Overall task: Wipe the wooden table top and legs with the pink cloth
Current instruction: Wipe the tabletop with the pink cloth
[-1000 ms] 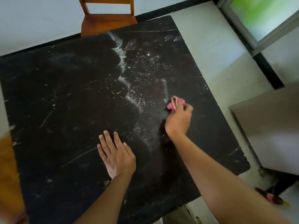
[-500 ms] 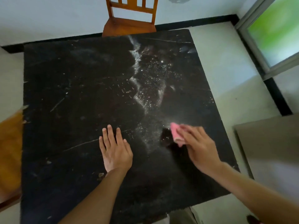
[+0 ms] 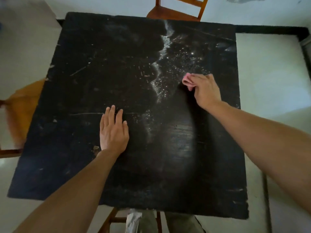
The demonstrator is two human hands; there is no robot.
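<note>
Dark, scarred wood fills the view from above: the table (image 3: 84,148), its top crossed by a pale trail of dust (image 3: 161,64) that runs from the far edge toward the middle. The pink cloth (image 3: 187,80) sits bunched on the right half of the top, just right of that trail. It is pinched in the curled fingers of the right hand (image 3: 206,91), which presses it to the wood; only a small fold shows past the fingertips.

The dust lies to the left of the cloth and beyond it, its long axis pointing away from the person, so the coming stroke looks likely to sweep leftward across the trail or along it toward the far edge. The right hand is the nearer of the two to the dust.

The left hand (image 3: 113,132) lies palm down near the middle of the top, fingers straight and together, holding nothing and apparently bracing. The table's legs are hidden beneath the top. One wooden chair (image 3: 171,13) stands at the far edge; another chair (image 3: 21,105), blurred, stands at the left side.
</note>
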